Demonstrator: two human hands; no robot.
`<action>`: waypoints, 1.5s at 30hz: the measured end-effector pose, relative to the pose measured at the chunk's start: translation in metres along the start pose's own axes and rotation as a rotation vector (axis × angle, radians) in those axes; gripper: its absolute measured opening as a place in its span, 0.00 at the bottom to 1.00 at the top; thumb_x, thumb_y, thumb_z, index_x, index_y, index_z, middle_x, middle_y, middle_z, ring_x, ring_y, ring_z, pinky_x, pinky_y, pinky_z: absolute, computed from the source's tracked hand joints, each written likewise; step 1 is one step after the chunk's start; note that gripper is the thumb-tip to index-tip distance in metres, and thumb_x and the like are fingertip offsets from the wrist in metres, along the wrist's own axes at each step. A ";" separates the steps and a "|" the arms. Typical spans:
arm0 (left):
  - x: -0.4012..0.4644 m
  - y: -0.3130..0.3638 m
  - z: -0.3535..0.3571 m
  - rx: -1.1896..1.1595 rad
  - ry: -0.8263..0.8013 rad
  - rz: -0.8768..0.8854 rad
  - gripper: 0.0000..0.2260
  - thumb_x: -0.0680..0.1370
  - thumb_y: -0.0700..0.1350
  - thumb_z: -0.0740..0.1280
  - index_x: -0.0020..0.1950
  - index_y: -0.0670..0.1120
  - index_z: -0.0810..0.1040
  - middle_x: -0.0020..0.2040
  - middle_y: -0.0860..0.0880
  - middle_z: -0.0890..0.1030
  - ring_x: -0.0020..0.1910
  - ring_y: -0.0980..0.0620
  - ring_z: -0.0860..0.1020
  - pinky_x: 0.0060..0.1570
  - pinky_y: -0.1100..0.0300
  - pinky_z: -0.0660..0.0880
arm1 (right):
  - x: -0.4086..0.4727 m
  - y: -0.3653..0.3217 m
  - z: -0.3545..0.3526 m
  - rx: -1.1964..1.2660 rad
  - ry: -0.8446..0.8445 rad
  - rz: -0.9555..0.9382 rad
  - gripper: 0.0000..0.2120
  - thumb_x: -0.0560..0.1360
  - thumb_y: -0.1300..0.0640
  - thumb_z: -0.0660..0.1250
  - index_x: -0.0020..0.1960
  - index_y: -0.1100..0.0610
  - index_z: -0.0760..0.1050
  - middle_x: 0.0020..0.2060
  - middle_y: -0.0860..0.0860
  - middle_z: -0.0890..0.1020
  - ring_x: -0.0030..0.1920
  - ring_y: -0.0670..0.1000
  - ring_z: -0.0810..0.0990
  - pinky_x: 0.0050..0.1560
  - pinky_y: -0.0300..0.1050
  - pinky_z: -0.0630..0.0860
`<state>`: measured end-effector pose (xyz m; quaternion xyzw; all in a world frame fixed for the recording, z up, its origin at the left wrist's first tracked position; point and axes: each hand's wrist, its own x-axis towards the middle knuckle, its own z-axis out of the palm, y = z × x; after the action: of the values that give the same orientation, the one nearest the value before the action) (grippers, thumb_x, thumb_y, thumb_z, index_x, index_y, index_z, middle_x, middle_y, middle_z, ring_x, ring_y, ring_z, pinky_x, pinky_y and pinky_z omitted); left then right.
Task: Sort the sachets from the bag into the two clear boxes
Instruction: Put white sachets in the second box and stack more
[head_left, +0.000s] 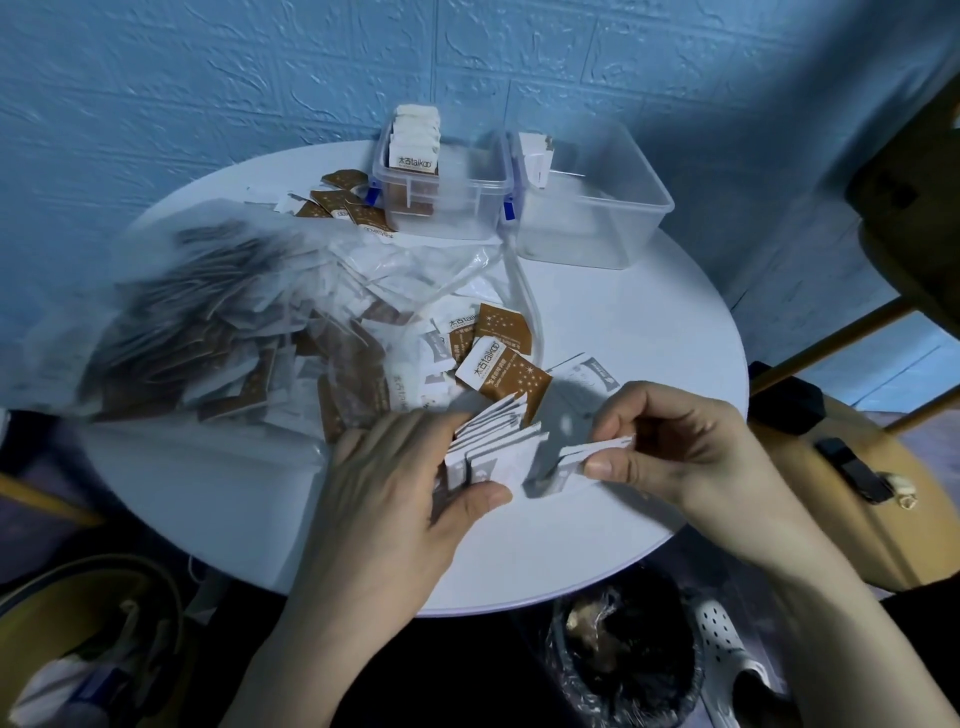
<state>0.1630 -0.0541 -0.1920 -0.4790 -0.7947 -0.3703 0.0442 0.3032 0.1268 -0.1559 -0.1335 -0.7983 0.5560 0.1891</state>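
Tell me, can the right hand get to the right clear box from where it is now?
Probably yes. The right hand pinches white sachets near the table's front edge, and the bare tabletop lies between it and the right clear box, whose top is open.

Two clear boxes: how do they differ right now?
The left box holds an upright row of sachets filling its left part; the right box has only a few sachets leaning in its far left corner and is mostly bare. Both are clear, lidless, side by side on the table.
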 end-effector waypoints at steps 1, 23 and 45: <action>0.000 0.000 0.000 0.004 0.000 0.006 0.24 0.72 0.64 0.61 0.60 0.50 0.75 0.53 0.55 0.80 0.52 0.55 0.73 0.50 0.59 0.64 | 0.001 0.000 0.007 0.007 -0.003 -0.003 0.09 0.63 0.50 0.76 0.39 0.52 0.80 0.35 0.65 0.73 0.34 0.55 0.70 0.36 0.40 0.69; 0.001 0.004 -0.001 -0.009 0.057 -0.012 0.19 0.70 0.58 0.66 0.55 0.49 0.78 0.48 0.56 0.80 0.47 0.53 0.77 0.49 0.51 0.73 | 0.042 0.010 -0.004 -0.761 0.319 0.375 0.29 0.64 0.32 0.71 0.54 0.52 0.75 0.53 0.47 0.73 0.48 0.50 0.76 0.44 0.45 0.68; 0.000 0.002 0.000 -0.006 0.017 -0.013 0.22 0.72 0.64 0.63 0.57 0.50 0.77 0.50 0.56 0.80 0.50 0.53 0.76 0.50 0.54 0.69 | -0.010 -0.007 -0.007 -0.155 0.050 -0.065 0.11 0.74 0.57 0.69 0.55 0.46 0.76 0.37 0.64 0.74 0.26 0.61 0.66 0.27 0.52 0.65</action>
<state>0.1646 -0.0537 -0.1908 -0.4709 -0.7963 -0.3768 0.0471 0.3152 0.1257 -0.1488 -0.1356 -0.8379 0.4825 0.2163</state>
